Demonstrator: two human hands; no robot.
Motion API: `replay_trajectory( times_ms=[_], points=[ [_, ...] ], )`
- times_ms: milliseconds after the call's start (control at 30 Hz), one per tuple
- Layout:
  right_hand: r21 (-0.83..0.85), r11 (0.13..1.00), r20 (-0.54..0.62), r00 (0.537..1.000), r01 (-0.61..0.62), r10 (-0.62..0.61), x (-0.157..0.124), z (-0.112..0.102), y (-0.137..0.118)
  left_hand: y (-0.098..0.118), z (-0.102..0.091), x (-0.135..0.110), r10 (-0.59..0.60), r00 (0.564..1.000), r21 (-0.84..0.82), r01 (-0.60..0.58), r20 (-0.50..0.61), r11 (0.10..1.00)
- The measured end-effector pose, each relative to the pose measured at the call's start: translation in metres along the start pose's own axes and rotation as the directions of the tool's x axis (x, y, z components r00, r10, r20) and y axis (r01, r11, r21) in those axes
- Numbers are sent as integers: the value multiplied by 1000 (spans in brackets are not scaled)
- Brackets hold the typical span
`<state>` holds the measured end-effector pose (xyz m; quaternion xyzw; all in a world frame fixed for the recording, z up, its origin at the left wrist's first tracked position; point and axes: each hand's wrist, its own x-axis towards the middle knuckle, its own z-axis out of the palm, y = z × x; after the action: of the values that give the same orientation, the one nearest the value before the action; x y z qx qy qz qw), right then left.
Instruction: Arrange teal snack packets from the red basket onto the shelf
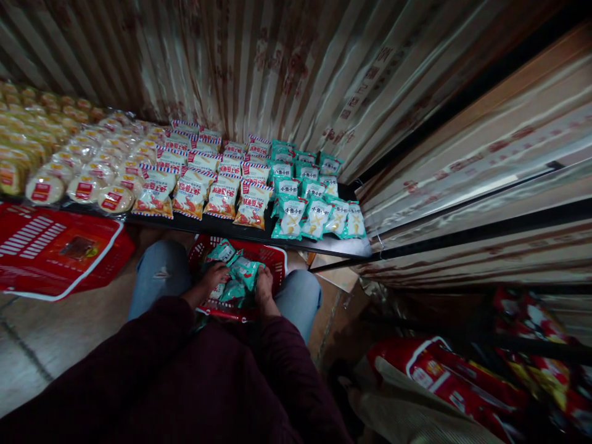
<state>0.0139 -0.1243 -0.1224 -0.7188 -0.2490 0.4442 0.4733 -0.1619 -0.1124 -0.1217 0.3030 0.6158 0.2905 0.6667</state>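
Note:
A red basket (272, 259) sits between my knees, holding several teal snack packets (245, 270). My left hand (213, 277) rests inside it, fingers curled over the packets at the basket's left side. My right hand (264, 285) is closed around the packets at the right side. Above the basket, a low dark shelf (333, 245) carries rows of the same teal packets (314, 213), with red-and-blue striped snack packets (222, 194) to their left.
Round cakes in clear wrappers (83, 185) fill the shelf's left end. Another red basket (60, 246) lies at the left on the floor. A striped curtain (277, 68) hangs behind. Red bags (444, 370) pile at the lower right beside wooden boards (485, 160).

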Motion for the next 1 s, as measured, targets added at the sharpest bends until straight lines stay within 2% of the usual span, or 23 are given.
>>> replay_trajectory(
  times_ms=[300,433,533,667,800,1000],
  points=[
    [-77,990,-149,983,-116,103,1,-12,-8,-1,-1,8,26,993,98,-14,-116,995],
    [-77,983,-157,976,-165,152,3,-14,-6,-2,4,4,63,990,163,-42,-124,986],
    [-46,986,-98,983,-159,154,2,-10,-7,2,4,0,134,981,214,-102,-142,971],
    [10,994,55,993,-109,108,0,-5,-16,11,0,-2,231,957,253,-183,-175,950],
    [66,994,197,978,-87,73,-4,-5,-29,18,-1,-3,266,957,246,-231,-118,941],
    [114,984,296,950,-139,100,-6,-10,-43,27,-5,-8,364,931,328,-333,-37,884]
  ],
)
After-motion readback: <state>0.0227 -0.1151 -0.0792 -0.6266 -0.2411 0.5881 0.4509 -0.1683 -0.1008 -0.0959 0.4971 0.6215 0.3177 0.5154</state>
